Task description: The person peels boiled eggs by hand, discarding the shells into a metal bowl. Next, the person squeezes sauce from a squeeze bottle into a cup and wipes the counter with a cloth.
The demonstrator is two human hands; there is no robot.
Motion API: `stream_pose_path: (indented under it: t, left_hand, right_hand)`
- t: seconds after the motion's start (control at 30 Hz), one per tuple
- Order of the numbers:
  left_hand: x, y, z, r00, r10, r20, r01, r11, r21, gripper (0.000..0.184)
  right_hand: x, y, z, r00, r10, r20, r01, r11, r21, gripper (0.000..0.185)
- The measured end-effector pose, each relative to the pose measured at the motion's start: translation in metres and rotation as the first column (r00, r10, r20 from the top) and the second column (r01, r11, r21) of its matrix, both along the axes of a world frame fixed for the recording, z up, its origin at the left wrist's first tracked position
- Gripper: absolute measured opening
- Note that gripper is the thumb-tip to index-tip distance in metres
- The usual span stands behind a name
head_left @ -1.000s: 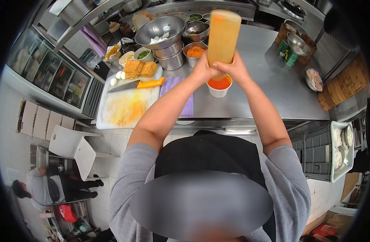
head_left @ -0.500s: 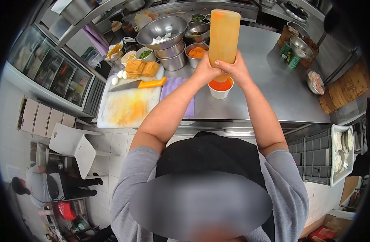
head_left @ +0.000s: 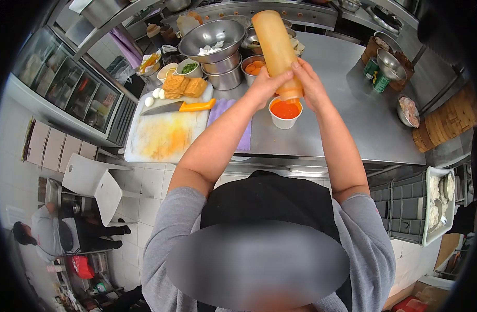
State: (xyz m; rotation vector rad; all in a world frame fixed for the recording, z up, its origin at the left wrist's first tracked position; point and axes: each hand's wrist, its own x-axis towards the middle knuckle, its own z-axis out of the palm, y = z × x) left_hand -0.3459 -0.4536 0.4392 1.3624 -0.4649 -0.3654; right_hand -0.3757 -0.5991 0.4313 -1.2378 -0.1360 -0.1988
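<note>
A tall squeeze bottle (head_left: 275, 44) with pale orange sauce is upside down, its base leaning to the left. My left hand (head_left: 266, 88) is wrapped round its left side near the neck. On the other side, my right hand (head_left: 309, 86) grips the bottle too. The nozzle points down just above a white cup (head_left: 283, 124) of bright red-orange sauce (head_left: 285, 109) on the steel counter. Left of the cup lies a folded purple cloth (head_left: 243, 136). A knife with a yellow handle (head_left: 198, 106) rests across a stained white cutting board (head_left: 168, 138).
Fried tofu blocks (head_left: 184, 86) and white eggs (head_left: 155, 95) sit on the board. Behind stand stacked steel bowls (head_left: 212, 41) and a pot of orange slices (head_left: 254, 67). Bamboo steamers (head_left: 446, 115) stand at the right edge. A person (head_left: 51, 229) is at the far left.
The bottle has gone from nearly upright to leaning, its base moving left. Its nozzle end has shifted right and now shows above the cup. Both hands stay on it.
</note>
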Motion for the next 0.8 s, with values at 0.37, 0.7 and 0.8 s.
stream_pose_path:
  t: [0.37, 0.7, 0.8]
  left_hand:
    - [-0.005, 0.03, 0.034, 0.739, -0.492, -0.461, 0.193, 0.81, -0.554, 0.07]
    - [-0.011, 0.09, 0.021, 0.9, -0.159, -0.405, 0.213, 0.973, 0.093, 0.094]
    - [-0.007, 0.126, 0.019, 0.999, 0.043, 0.003, -0.04, 0.896, 0.442, 0.088]
  right_hand:
    - [-0.009, -0.01, 0.023, 0.945, 0.132, 0.3, 0.036, 0.867, -0.497, 0.068]
    - [0.004, 0.031, 0.026, 0.871, 0.27, 0.41, 0.101, 0.719, -0.688, 0.084]
    - [0.015, 0.053, 0.026, 0.903, 0.225, 0.367, -0.005, 0.858, -0.514, 0.083]
